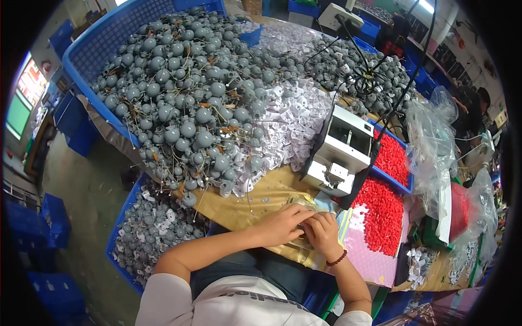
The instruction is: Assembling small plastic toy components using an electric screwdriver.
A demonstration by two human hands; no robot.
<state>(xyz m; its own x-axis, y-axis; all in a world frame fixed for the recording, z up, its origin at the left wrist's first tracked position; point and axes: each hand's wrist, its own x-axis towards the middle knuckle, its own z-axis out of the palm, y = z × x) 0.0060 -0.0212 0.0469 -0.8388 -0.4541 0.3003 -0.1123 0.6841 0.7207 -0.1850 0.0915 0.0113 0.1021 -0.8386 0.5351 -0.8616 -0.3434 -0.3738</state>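
My left hand (281,224) and my right hand (322,232) meet close together over the yellow cloth (234,205) at the table's near edge. Both have bent, closed fingers, the tips pressed in toward each other. Whatever they pinch is hidden behind the fingers and too small to name. A beaded bracelet (337,257) circles my right wrist. Just beyond the fingers lies a clear, yellowish item (302,201), mostly covered by the hands. A white and black boxy machine (342,146) stands past them, slightly to the right.
Grey round parts with wires (185,108) heap out of a blue crate (89,81). White plastic pieces (288,122) spread beside them. Red small parts (380,217) lie on a pink sheet (361,263), others in a blue tray (409,187). Another filled blue crate (115,231) stands at lower left.
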